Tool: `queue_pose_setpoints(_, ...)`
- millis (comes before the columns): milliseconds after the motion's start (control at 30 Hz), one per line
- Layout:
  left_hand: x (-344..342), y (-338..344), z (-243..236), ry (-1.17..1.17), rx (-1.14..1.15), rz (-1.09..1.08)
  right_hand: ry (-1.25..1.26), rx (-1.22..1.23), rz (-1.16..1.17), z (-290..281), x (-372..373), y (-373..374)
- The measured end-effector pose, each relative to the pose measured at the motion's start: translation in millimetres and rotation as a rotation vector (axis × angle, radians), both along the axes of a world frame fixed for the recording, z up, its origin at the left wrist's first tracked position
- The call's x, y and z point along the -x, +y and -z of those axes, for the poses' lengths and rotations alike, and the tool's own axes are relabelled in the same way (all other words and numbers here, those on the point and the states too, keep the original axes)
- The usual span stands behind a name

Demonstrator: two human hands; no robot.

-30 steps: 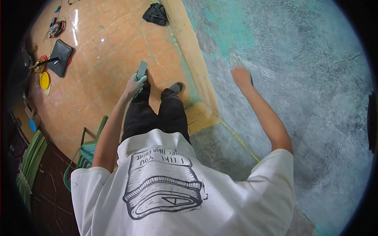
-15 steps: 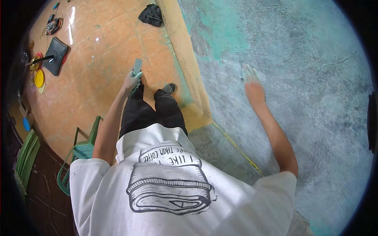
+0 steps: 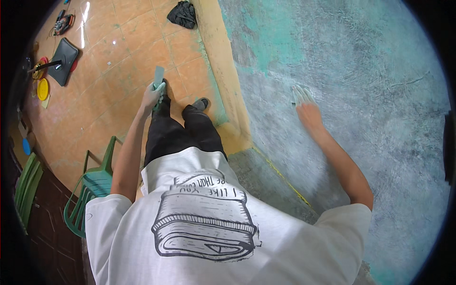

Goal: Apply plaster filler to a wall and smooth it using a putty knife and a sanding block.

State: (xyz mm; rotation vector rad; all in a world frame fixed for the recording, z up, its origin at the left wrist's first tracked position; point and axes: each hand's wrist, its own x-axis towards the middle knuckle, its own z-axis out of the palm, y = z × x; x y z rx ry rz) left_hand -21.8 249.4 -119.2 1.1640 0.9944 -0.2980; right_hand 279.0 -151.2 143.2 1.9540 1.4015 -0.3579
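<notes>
Scraper (image 3: 159,75) held above tiled floor (image 3: 109,123), left of its wall-side edge, flat grey blade pointing forward. Left hand (image 3: 152,95): grip closed round scraper. Right hand (image 3: 306,107): grip unclenched, fingers straight, laid flat on blue-grey wall (image 3: 361,137); dark sliver (image 3: 293,103) beside fingertips, too hidden to identify. Black crumpled bundle (image 3: 183,15) at floor's far wall-side edge. Green chair (image 3: 97,183), yellow disc (image 3: 43,89) toward floor's left edge.

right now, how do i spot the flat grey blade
Start at the glossy orange tiled floor. Find the pale-smeared left hand above it. The flat grey blade juts from its grip, straight-edged, unlike the rounded grey shoe nearby.
</notes>
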Motion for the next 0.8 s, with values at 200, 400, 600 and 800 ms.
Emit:
queue_pose_setpoints(200,-1,4,2,0.053,-0.027,0.060,0.010,0.089,-0.047,74,-8,10)
queue_pose_setpoints(400,16,11,10,0.036,-0.022,0.005,0.040,0.147,0.049,79,-14,20)
queue_pose_setpoints(600,14,13,15,0.033,-0.028,-0.002,0.021,0.120,-0.078,-20,-4,13)
queue_pose_setpoints(800,-7,-8,21,-0.090,-0.038,0.033,0.008,0.085,-0.061,73,-11,8)
